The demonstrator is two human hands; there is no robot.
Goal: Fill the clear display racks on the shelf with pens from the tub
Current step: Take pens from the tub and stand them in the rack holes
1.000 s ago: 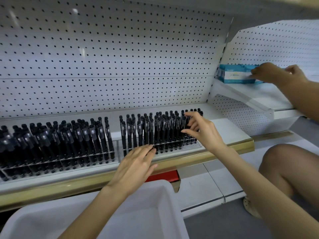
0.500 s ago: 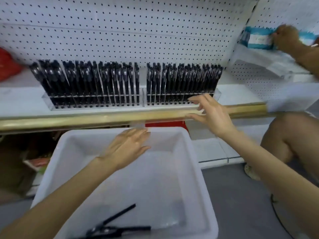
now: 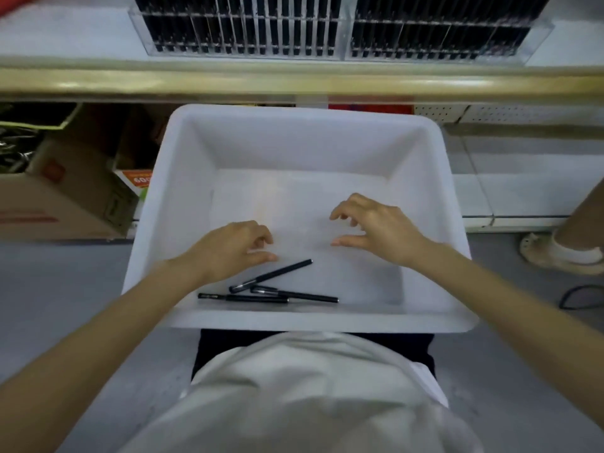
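Head view looks straight down on both bare forearms reaching forward over a white tub. The left hand hovers low over the tub's floor, palm down, fingers loosely curled under and thumb stretched forward beside them; it holds nothing. The right hand, well apart from the left and a little further forward, is also palm down, fingers bent like a loose claw with the thumb pointing toward the left hand, and it too is empty (neither hand touches a pen, as far as can be seen).

Three black pens lie on the tub floor just below the left hand's thumb, toward the person's body. One lies slanted, its far end near the thumb tip; the other two lie almost level, close along the near wall, one overlapping the next. All are slim, with clips at their left ends.

Beyond both hands, on the shelf with its gold front edge, the clear racks stand side by side, packed with rows of black pens.
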